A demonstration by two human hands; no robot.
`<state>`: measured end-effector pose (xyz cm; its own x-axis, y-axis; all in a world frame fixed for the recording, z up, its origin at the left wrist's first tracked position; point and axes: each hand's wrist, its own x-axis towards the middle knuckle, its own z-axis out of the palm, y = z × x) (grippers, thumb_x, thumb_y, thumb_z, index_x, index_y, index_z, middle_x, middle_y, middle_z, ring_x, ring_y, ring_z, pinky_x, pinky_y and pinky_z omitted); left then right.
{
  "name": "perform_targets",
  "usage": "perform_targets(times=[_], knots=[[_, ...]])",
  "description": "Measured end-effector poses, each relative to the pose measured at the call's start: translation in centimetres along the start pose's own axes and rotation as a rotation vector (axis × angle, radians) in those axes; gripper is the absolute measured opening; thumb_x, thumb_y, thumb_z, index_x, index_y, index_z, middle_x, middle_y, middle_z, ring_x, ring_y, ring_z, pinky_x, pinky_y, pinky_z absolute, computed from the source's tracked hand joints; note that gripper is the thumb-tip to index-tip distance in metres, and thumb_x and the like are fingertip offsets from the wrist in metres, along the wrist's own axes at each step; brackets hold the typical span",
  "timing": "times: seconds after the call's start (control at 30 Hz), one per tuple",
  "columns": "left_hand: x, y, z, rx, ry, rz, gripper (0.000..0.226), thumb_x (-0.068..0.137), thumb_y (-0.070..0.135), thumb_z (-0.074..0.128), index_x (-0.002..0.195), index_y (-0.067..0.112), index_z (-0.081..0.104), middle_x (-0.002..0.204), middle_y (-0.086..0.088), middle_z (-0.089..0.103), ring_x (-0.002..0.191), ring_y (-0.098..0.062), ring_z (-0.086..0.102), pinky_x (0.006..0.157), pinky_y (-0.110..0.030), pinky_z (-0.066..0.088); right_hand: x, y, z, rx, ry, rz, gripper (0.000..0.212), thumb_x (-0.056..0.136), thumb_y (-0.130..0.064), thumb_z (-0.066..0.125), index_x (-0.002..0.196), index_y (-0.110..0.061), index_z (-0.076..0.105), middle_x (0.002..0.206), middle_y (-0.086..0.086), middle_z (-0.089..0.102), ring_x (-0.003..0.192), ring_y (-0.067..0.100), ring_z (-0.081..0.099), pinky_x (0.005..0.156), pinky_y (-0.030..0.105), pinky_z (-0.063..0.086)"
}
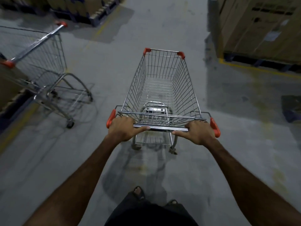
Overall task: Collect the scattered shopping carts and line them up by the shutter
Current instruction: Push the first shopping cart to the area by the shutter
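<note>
the left hand (122,128) is wrapped over the left end of the chrome handle bar (160,128), fingers curled over the top and thumb laid along the bar toward the middle; the right hand (199,132) grips the right end the same way, thumb pointing inward. both forearms reach straight out from the bottom of the view. the bar belongs to a wire shopping cart (162,82) standing on the grey concrete floor (236,144) directly ahead, its basket empty, with orange plastic caps at the handle ends and at the two far corners. a second cart (40,62) stands off to the left, well apart from the first and turned at an angle, blurred. stacked cardboard boxes (260,26) on a dark pallet stand at upper right behind a yellow floor line, and more boxes (68,5) sit on pallets at upper left. the person's sandalled foot (138,192) shows below, between the arms.
</note>
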<state>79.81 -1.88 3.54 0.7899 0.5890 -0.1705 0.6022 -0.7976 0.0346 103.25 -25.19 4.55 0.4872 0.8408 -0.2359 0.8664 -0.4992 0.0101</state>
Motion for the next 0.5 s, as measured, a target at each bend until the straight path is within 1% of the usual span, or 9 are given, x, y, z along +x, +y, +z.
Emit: perform_targets(times=[0.1,0.2,0.3,0.37,0.43,0.5], knots=[[-1.7,-2.9,0.0,-0.026,0.007,-0.082,0.094,0.079,0.104,0.018,0.069,0.024,0.067,0.062,0.005,0.059,0.071,-0.017,0.063,0.111,-0.046,0.039,2.4,-2.7,-0.6,-0.022,0.022,-0.076,0.1,0.072,-0.108,0.018,0.076,-0.024,0.072,0.066,-0.009,0.062,0.065,0.012,0.06,0.065,0.034,0.045],[-3.6,-5.7,0.2,-0.046,0.031,-0.178,0.096,0.078,0.105,0.018,0.068,0.024,0.068,0.063,0.005,0.06,0.075,-0.018,0.067,0.114,-0.048,0.035,4.9,-5.6,-1.3,-0.027,0.027,-0.167,0.095,0.074,-0.106,0.023,0.073,-0.023,0.069,0.064,-0.01,0.061,0.062,0.007,0.058,0.063,0.032,0.042],[-5.5,-7.9,0.0,-0.053,0.021,-0.27,0.092,0.081,0.103,0.023,0.071,0.024,0.069,0.067,0.004,0.06,0.083,-0.021,0.07,0.114,-0.048,0.037,7.4,-8.3,-1.8,-0.028,0.034,-0.253,0.095,0.072,-0.108,0.024,0.069,-0.022,0.066,0.061,-0.01,0.06,0.059,0.007,0.057,0.064,0.033,0.049],[-6.7,-9.0,-0.2,-0.068,0.026,-0.332,0.09,0.082,0.101,0.025,0.07,0.023,0.067,0.069,0.003,0.061,0.084,-0.022,0.07,0.114,-0.048,0.037,9.1,-10.2,-2.2,-0.025,0.03,-0.319,0.097,0.07,-0.109,0.022,0.067,-0.022,0.064,0.059,-0.009,0.059,0.058,0.007,0.057,0.066,0.033,0.052],[-7.8,-10.2,0.0,-0.067,0.022,-0.389,0.09,0.082,0.101,0.025,0.071,0.023,0.067,0.068,0.003,0.061,0.081,-0.022,0.069,0.11,-0.047,0.041,10.6,-12.0,-2.7,-0.031,0.028,-0.389,0.097,0.068,-0.11,0.021,0.065,-0.022,0.062,0.057,-0.009,0.058,0.056,0.007,0.057,0.066,0.033,0.052],[-9.0,-11.4,0.4,-0.075,0.031,-0.442,0.091,0.081,0.102,0.024,0.07,0.023,0.067,0.065,0.003,0.061,0.076,-0.021,0.069,0.103,-0.046,0.049,12.0,-13.7,-3.1,-0.04,0.03,-0.454,0.094,0.069,-0.109,0.022,0.063,-0.023,0.059,0.057,-0.009,0.058,0.056,0.008,0.056,0.065,0.032,0.051]])
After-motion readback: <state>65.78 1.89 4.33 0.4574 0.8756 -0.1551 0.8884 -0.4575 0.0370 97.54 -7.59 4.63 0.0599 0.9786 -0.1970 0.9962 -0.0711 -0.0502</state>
